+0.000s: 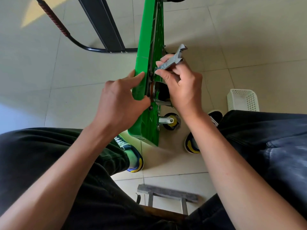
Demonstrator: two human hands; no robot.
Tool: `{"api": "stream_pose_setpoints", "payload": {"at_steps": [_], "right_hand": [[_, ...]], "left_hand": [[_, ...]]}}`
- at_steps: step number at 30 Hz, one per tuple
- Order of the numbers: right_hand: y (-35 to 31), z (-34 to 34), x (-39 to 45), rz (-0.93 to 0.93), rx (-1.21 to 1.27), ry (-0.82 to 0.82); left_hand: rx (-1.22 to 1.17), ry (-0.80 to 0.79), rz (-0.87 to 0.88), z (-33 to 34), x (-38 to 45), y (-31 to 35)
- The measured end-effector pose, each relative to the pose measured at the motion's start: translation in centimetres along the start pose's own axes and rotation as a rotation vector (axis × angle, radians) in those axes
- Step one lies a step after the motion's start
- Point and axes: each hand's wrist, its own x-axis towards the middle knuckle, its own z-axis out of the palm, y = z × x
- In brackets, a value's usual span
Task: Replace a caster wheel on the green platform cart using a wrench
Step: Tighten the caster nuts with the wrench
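The green platform cart point(149, 39) stands on its side edge on the tiled floor, between my knees. My left hand point(119, 100) grips its deck, fingers on the smooth top face and thumb near a bolt on the underside. My right hand point(181, 85) holds a grey adjustable wrench point(172, 59), jaw end pointing up and right, handle end close to the caster plate. A caster point(162, 92) with a dark wheel sits partly hidden behind my right hand. Lower down a second caster wheel point(171, 121) with a yellow hub shows fully.
The cart's black folded handle point(79, 42) lies on the floor at the left. A white perforated basket point(242, 99) stands at the right. A small stool with a grey top point(167, 194) is under me. My shoes flank the cart's near corner.
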Motion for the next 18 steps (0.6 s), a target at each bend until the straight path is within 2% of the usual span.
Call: {"api": "stream_pose_setpoints", "payload": {"at_steps": [10,18], "right_hand": [[-0.4,1.4,1.7,0.049,0.01,-0.11],[0.3,1.4,3.6,0.223,0.023,-0.159]], "left_hand": [[-0.022,0.0,-0.006,-0.4,-0.6,-0.3],[-0.017,0.007,-0.007,-0.3,-0.6,-0.6]]}}
